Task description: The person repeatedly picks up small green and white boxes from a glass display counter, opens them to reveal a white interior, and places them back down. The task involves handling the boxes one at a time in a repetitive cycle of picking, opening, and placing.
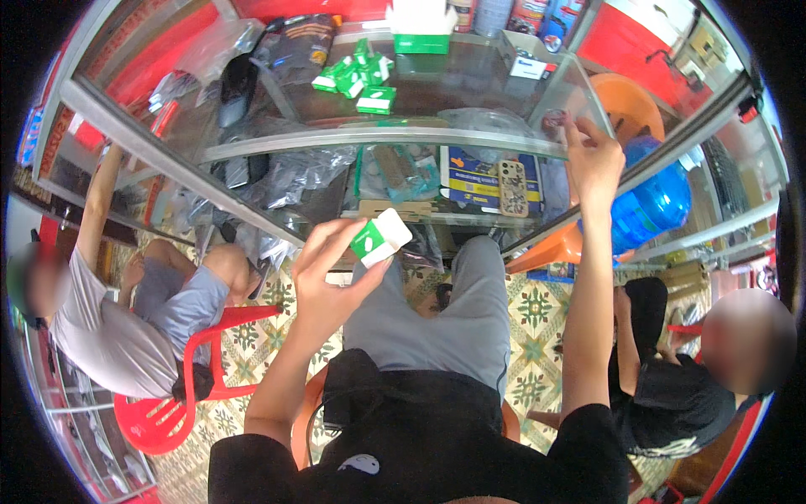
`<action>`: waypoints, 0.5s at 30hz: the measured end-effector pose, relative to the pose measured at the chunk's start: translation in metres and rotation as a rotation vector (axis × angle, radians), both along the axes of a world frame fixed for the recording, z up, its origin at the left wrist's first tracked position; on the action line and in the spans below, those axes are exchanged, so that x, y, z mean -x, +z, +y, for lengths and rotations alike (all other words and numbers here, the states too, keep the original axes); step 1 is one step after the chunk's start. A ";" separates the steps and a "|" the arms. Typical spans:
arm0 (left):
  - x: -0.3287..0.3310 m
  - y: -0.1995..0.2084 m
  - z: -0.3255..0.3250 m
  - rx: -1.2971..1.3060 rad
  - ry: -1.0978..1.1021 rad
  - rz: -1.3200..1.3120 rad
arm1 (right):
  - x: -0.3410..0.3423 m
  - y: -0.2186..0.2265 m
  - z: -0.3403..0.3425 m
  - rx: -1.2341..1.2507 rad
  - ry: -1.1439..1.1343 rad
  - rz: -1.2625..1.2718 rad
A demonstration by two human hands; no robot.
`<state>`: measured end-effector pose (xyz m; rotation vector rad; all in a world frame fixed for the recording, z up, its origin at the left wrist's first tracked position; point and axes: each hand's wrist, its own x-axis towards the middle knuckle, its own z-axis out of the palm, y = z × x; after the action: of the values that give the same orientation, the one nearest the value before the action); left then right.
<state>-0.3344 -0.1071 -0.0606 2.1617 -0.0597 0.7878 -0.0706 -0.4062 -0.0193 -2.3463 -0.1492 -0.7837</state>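
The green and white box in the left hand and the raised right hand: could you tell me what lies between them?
In the head view, between the green and white box and the right hand lies the glass counter's front edge.

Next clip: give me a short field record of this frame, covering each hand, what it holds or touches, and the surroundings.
setting: glass display counter, patterned tile floor
left hand: raised, holding a small green-and-white box
right hand: raised at the counter's edge, fingers pinched; what they hold is too small to tell
on counter: pile of similar green-and-white boxes
inside counter: phone case, plastic bags
nearby: blue water jug, red plastic chair, two seated people
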 end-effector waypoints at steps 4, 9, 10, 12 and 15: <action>-0.014 0.008 0.027 -0.140 0.052 0.004 | 0.018 -0.008 -0.001 0.046 0.015 -0.089; -0.054 0.031 0.073 -0.318 0.142 0.000 | 0.055 -0.010 0.005 -0.093 0.102 -0.049; -0.066 0.033 0.085 -0.375 0.136 -0.018 | 0.061 -0.013 0.002 -0.088 0.116 -0.058; -0.089 0.039 0.110 -0.438 0.121 0.023 | 0.068 -0.016 -0.002 -0.079 0.142 -0.076; -0.114 0.041 0.144 -0.569 0.169 0.082 | 0.076 -0.019 -0.006 -0.073 0.169 -0.092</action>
<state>-0.2202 0.0368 -0.0198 2.7644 -0.0651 0.8493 -0.1467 -0.4117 -0.0384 -2.1965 -0.3479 -0.8002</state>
